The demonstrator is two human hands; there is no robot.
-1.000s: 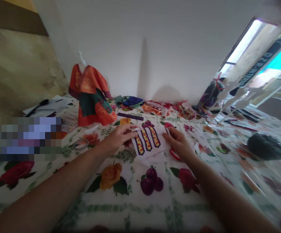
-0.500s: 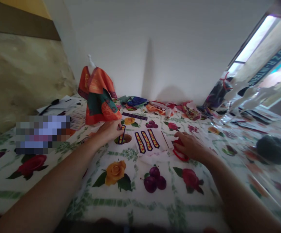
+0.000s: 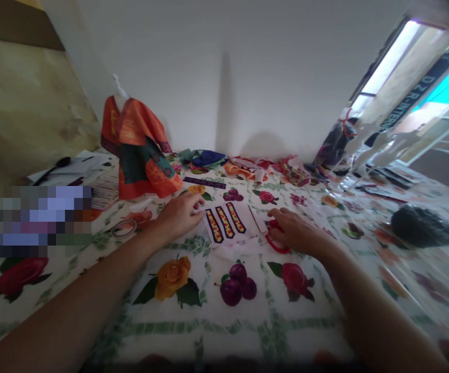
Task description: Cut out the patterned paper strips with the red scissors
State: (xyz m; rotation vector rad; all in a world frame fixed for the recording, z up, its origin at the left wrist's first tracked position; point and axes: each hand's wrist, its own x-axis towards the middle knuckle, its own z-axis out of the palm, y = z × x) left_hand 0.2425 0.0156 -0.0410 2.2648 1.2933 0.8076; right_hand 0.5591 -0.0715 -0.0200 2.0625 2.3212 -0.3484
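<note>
Three narrow patterned strips (image 3: 224, 222), yellow and red with dark blue borders and pointed ends, lie side by side on white paper (image 3: 248, 231). Just left of them is my left hand (image 3: 183, 212), its thumb and fingers drawn together at the paper's edge; what they pinch, if anything, is hidden. On the paper's other side, my right hand (image 3: 289, 228) is closed over red-handled scissors (image 3: 277, 244), which it partly covers. Behind my left hand stands a doll-sized form in an orange and green robe (image 3: 142, 150).
A dark patterned strip (image 3: 204, 183) lies beyond my hands. Fabric scraps (image 3: 253, 168) line the wall. At left are a tape roll (image 3: 124, 228) and papers (image 3: 78, 165); at right, a dark bundle in clear plastic (image 3: 422, 227) and white doll forms (image 3: 379, 147). Flowered cloth covers the table (image 3: 208, 321).
The view has swung slightly right, so things appear further left. A patterned strip that showed in my left hand is now out of sight. My right hand stays at the scissors.
</note>
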